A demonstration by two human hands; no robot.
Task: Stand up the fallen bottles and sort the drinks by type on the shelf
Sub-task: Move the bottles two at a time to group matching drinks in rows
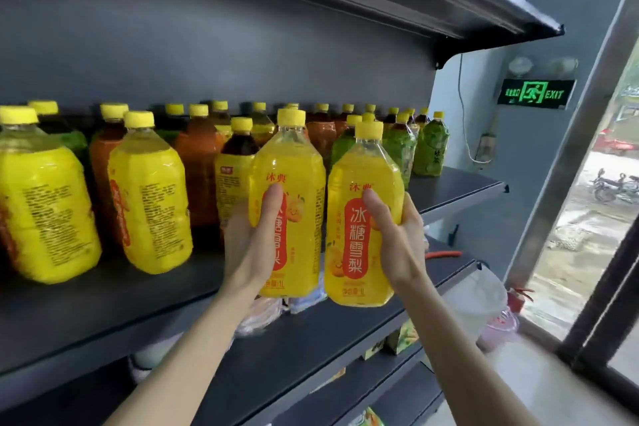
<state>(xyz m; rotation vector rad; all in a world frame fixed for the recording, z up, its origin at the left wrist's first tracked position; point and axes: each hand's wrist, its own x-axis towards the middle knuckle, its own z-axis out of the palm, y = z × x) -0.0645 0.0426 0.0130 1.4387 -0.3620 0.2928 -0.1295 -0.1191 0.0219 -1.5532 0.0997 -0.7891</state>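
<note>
The left hand [249,242] grips the first yellow bottle [294,166], thumb across the label and fingers curled round the body. The right hand [401,239] grips the second yellow bottle [356,252] the same way. Both bottles are upright, side by side, held in front of the shelf [103,304]. On the shelf stand shelved yellow bottles [148,190] at left, brown bottles [197,166] mid-row and green bottles [430,145] at right.

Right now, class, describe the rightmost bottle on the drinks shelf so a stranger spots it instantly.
Find the dark shelf of yellow-capped bottles. Follow the row right, towards the lit exit sign. The green bottle stands last, bare shelf beyond it.
</note>
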